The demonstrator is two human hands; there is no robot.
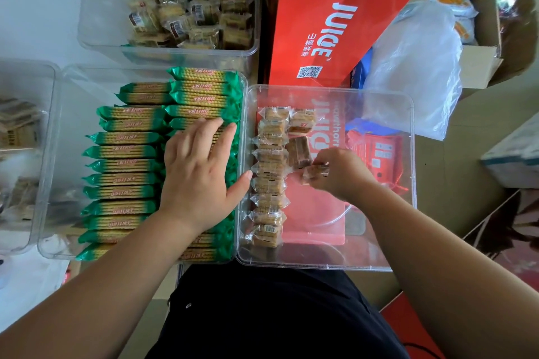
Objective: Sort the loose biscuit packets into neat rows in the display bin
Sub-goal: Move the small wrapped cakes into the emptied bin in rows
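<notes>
so the right hand (335, 175) is pinching a small packet (316, 173) in the clear bin (320, 267), long side roughly left-right, just near of the short second row (302, 119) beside the full left row (269, 183), while the left hand (198, 172) rests flat, fingers straight, on the green packs (122, 166).

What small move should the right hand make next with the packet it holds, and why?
Probably lower the small packet pinched by the right hand into the clear bin, just on the near side of the brown packet. One row already runs along the left wall, and the second row holds only two packets, so that spot seems next.
</notes>
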